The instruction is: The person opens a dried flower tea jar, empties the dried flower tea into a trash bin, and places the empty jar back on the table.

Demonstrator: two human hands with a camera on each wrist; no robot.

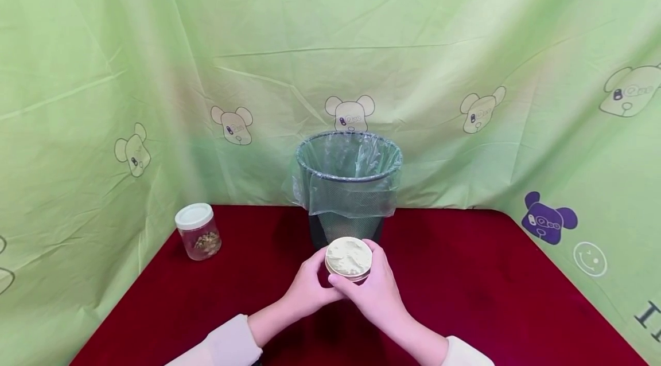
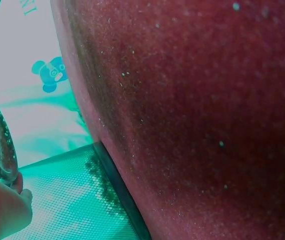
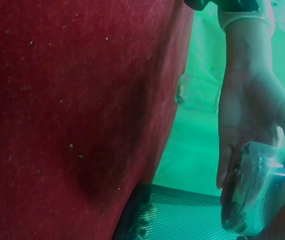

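Note:
Both hands hold a small clear jar (image 1: pixel 349 260), raised in front of the bin, with a pale, uneven round top facing up. The left hand (image 1: pixel 310 285) grips its left side and the right hand (image 1: pixel 377 291) its right side, the right thumb lying across the near side. In the right wrist view the jar (image 3: pixel 250 190) has see-through walls and dark matter toward its base, with the left hand (image 3: pixel 252 110) around it. Dark bits show at the base of the jar (image 2: pixel 0 140) in the left wrist view.
A mesh bin (image 1: pixel 346 199) lined with a thin clear bag stands behind the hands. At the back left of the red cloth-covered table (image 1: pixel 465 291) stands a clear jar with a white lid (image 1: pixel 198 231) and brownish bits inside. Green printed curtains (image 1: pixel 289 67) enclose the table.

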